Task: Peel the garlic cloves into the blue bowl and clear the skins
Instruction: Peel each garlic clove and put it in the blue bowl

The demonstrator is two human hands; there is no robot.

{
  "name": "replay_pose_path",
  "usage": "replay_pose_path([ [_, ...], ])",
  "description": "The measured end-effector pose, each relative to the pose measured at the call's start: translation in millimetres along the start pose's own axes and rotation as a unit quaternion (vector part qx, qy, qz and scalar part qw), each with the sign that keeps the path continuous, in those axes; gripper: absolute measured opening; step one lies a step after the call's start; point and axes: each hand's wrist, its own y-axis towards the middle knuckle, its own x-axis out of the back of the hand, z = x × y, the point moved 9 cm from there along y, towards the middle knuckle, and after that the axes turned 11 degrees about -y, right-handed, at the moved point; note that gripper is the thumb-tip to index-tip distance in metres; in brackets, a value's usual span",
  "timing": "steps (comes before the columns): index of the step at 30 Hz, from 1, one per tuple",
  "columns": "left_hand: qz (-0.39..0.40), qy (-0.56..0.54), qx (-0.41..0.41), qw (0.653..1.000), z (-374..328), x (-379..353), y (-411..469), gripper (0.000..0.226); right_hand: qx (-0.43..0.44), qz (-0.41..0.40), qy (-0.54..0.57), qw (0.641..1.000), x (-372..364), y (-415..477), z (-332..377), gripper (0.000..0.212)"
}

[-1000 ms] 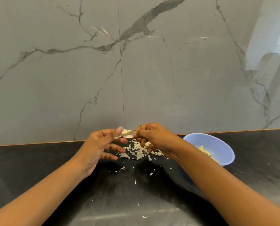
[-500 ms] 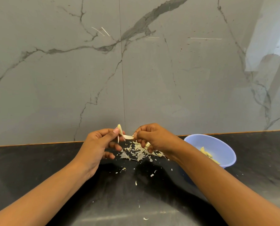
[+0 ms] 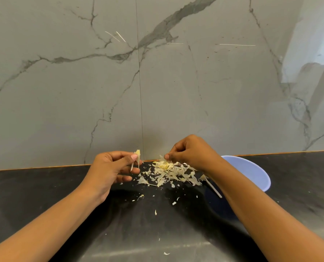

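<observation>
Half a second before, both hands met at one clove; now they were apart. The left hand [image 3: 115,168], at 9 o'clock from the skin pile [image 3: 173,172], pinched the garlic clove [image 3: 137,154] between thumb and forefinger. The right hand [image 3: 192,154] pinched a torn skin flake [image 3: 162,157] just above the pile. The blue bowl [image 3: 251,173] stood at 3 o'clock on the black counter [image 3: 44,186], partly behind the right forearm.

The hands drew apart. A second ago they met over one clove [image 3: 137,154], and then a strip stretched between them. The left hand [image 3: 110,167] kept the clove pinched, with thin strips hanging from it. The right hand [image 3: 191,152] moved right and off the pile [image 3: 172,173], pinching a torn skin [image 3: 162,158].
</observation>
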Motion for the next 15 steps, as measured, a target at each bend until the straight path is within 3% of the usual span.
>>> replay_pose_path([
  [7,0.018,0.013,-0.014,1.000,-1.8,-7.0,-2.6,0.014,0.027,-0.062,0.035,0.997,6.2,1.9,1.6,0.023],
  [15,0.035,0.056,-0.036,0.997,-6.3,-10.6,-4.3,0.013,0.060,0.004,0.093,0.994,-12.7,0.3,14.8,0.011],
])
